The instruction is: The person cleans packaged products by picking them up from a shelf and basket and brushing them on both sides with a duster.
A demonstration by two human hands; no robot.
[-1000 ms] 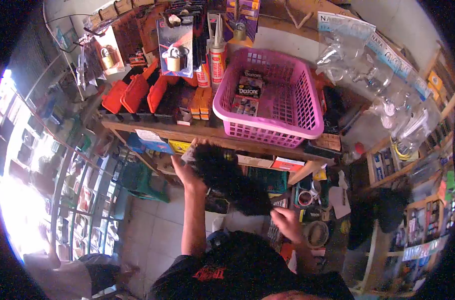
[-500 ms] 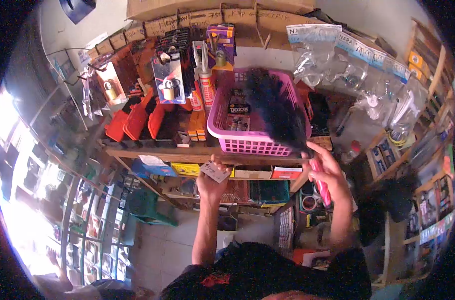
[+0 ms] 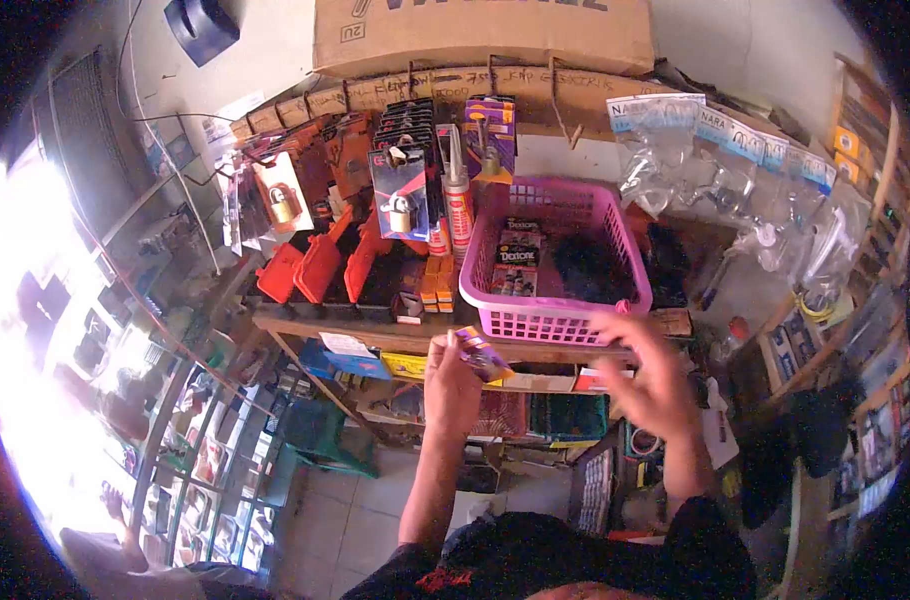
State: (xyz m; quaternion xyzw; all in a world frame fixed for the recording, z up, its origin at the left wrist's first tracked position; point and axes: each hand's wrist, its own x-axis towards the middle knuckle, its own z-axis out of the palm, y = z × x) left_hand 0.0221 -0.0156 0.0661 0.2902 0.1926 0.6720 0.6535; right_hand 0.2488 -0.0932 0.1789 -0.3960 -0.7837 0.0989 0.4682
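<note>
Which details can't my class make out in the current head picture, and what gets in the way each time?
All in the head view:
Purple-and-yellow product card: print too small and blurred; the left hand covers one edge.
Right hand: finger outlines smeared by blur.
Dark mass in the pink basket: shadowy, detail lost.
Cardboard box: large lettering cut off by the top edge.

The black shirt (image 3: 555,550) has short sleeves (image 3: 710,535) and red print (image 3: 443,580)
</note>
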